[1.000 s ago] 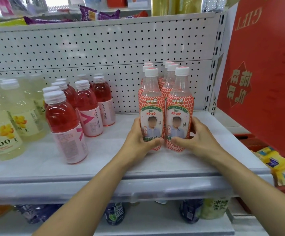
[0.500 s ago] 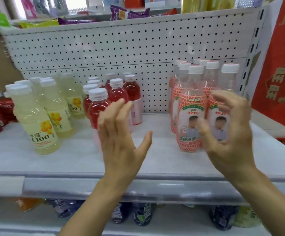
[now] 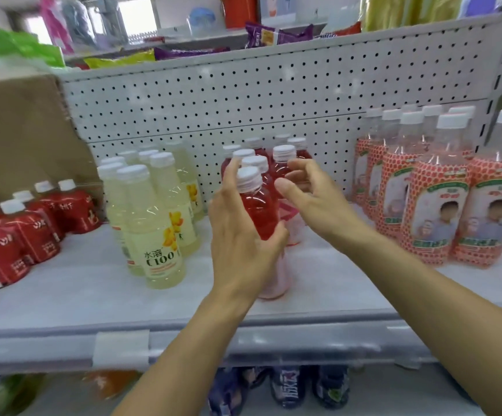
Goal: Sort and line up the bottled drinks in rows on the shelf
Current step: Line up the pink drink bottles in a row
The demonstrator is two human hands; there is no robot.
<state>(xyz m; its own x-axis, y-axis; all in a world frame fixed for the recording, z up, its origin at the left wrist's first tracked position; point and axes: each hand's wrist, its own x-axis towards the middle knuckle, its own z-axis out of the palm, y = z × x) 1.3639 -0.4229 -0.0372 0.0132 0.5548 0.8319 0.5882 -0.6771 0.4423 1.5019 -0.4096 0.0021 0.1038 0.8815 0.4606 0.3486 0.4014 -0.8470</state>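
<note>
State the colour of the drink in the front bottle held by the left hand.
Red, under a white cap; the bottle in the left hand shows in the head view.

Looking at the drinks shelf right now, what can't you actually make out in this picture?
- Front red bottle: label covered by the left hand, head view.
- Right hand: whether it touches a bottle is unclear.
- Rear red bottles: count hidden by front ones and the hands.
- Rightmost strawberry-pattern bottle: partly cut off by the right edge.
- Lower-shelf drinks: blurred, shelf lip covers their tops.
</note>
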